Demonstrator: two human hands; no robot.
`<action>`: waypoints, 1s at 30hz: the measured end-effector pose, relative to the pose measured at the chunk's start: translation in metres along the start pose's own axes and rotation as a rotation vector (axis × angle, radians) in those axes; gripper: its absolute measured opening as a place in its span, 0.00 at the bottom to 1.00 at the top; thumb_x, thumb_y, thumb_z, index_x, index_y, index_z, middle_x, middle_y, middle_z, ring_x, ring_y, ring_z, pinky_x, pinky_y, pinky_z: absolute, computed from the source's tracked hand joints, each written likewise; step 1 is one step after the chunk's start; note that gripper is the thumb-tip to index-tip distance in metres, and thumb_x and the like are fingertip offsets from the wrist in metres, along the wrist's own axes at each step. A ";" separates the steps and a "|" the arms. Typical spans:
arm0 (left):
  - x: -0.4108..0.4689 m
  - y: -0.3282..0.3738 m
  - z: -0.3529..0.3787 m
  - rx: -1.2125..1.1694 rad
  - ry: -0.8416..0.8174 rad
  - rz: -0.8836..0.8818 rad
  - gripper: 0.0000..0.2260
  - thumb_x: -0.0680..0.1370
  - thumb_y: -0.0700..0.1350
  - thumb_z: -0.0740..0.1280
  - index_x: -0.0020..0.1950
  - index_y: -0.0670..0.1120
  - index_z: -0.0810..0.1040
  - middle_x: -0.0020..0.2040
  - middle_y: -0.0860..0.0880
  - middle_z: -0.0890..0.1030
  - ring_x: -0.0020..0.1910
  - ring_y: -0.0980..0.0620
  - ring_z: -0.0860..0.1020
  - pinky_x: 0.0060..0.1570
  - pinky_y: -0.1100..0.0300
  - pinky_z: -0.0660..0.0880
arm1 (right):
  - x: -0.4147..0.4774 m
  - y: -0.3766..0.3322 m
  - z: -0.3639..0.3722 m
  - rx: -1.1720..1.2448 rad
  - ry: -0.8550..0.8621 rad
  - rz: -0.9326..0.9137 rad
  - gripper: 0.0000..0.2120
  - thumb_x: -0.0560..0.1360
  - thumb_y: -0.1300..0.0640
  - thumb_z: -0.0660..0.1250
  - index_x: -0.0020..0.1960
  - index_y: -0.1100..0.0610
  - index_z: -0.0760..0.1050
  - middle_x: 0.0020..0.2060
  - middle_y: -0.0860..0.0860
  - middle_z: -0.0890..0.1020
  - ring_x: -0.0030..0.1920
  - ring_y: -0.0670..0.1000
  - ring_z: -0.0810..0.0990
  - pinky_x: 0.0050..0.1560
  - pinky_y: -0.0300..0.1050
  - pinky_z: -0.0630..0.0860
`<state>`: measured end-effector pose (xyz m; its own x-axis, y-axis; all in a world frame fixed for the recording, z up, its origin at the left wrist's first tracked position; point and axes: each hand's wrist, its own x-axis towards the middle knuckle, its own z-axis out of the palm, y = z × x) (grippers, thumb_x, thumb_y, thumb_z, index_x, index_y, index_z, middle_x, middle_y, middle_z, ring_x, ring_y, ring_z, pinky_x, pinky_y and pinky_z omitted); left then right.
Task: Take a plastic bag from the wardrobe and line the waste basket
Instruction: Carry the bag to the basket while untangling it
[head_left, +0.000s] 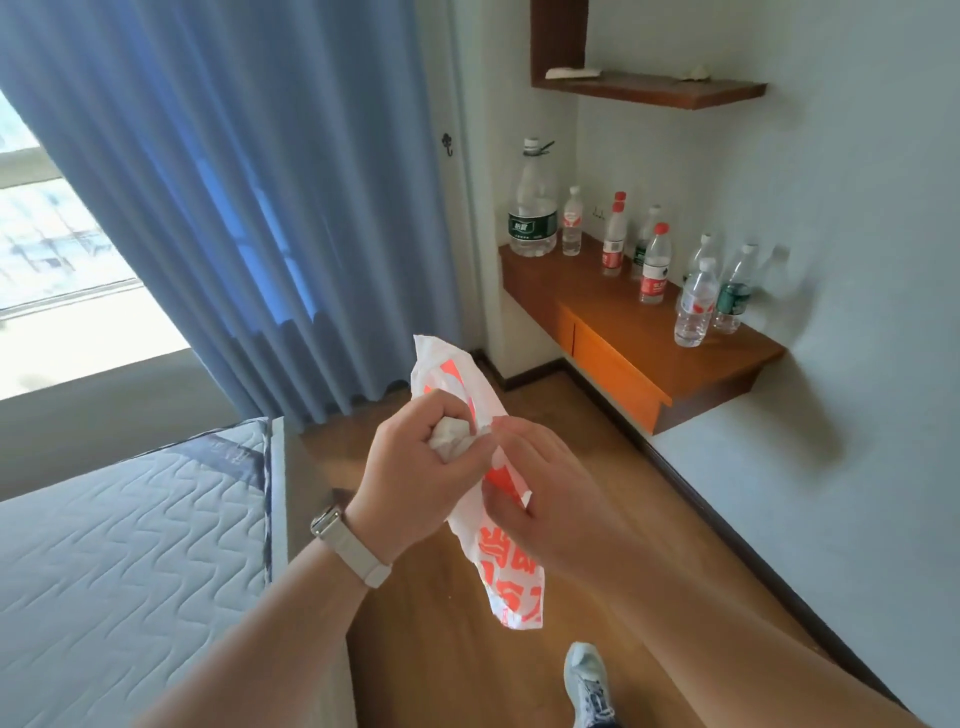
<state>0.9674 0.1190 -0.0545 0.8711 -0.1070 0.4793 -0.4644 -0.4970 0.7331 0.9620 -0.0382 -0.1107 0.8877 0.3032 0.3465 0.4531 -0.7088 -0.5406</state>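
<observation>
A white plastic bag with orange print (511, 577) hangs crumpled between my two hands above the wooden floor. My left hand (410, 467), with a watch on its wrist, is closed around the bunched middle of the bag. My right hand (524, 483) pinches the bag's edge right beside the left hand. Part of the bag sticks up above my left fist and the rest dangles below. No waste basket and no wardrobe are in view.
A bare quilted mattress (119, 545) lies at the left. Blue curtains (234, 208) hang ahead by a window. A wall-mounted wooden desk (649, 338) at the right carries several water bottles (532, 208). My shoe (587, 680) stands on the wooden floor (582, 426).
</observation>
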 end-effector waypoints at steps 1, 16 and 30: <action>0.012 -0.009 0.000 0.021 0.012 -0.014 0.08 0.71 0.42 0.76 0.39 0.47 0.77 0.39 0.56 0.78 0.37 0.56 0.77 0.35 0.71 0.73 | 0.017 0.008 0.007 0.007 -0.016 -0.008 0.19 0.79 0.42 0.60 0.69 0.43 0.65 0.69 0.37 0.69 0.67 0.43 0.69 0.66 0.40 0.71; 0.195 -0.106 -0.007 0.255 0.271 -0.236 0.08 0.70 0.39 0.76 0.38 0.46 0.77 0.35 0.53 0.77 0.32 0.56 0.75 0.31 0.70 0.71 | 0.267 0.091 0.060 0.302 0.015 -0.337 0.19 0.79 0.48 0.64 0.68 0.49 0.68 0.65 0.45 0.76 0.65 0.45 0.72 0.67 0.33 0.61; 0.295 -0.274 -0.083 0.135 0.331 -0.355 0.08 0.70 0.40 0.74 0.38 0.48 0.76 0.35 0.52 0.77 0.31 0.57 0.74 0.30 0.66 0.73 | 0.428 0.083 0.178 0.269 -0.077 -0.406 0.20 0.80 0.49 0.64 0.71 0.50 0.67 0.68 0.46 0.73 0.68 0.46 0.70 0.70 0.40 0.64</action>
<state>1.3385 0.2954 -0.0738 0.8639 0.3570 0.3551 -0.1048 -0.5623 0.8203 1.3945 0.1458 -0.1433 0.6341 0.5743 0.5178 0.7596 -0.3372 -0.5562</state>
